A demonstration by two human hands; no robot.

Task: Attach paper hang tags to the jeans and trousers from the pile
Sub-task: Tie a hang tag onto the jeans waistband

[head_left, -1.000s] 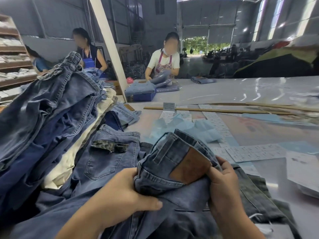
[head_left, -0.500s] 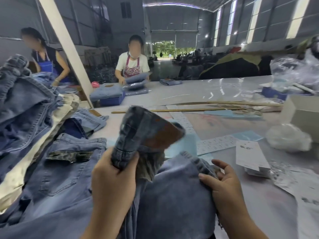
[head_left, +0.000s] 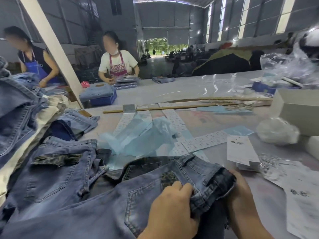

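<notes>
A: Item one, jeans (head_left: 138, 195)?
B: Blue denim, lying at the table's near edge, waistband toward the right. Left hand (head_left: 172, 207): fingers curled, gripping a bunch of waistband fabric. Right hand (head_left: 241, 192): wrapped round the waistband's end, fingers hidden behind the denim.

A: Item two, pile (head_left: 22, 114)?
B: Jeans and cream trousers heaped along the table's left edge; another blue pair (head_left: 57, 169) lies flat beside it, back pocket up.

A: Item three, hang tags (head_left: 240, 150)?
B: White paper, small stack near the right edge, just beyond the right hand, not touching it. More white sheets (head_left: 302, 195) at the near right corner.

A: Sundries?
B: Label strips (head_left: 203, 141) and pale blue plastic (head_left: 143, 137) mid-table; wooden sticks (head_left: 172, 107) farther back; a grey box (head_left: 296, 109) at the right edge; two workers across the table.
</notes>
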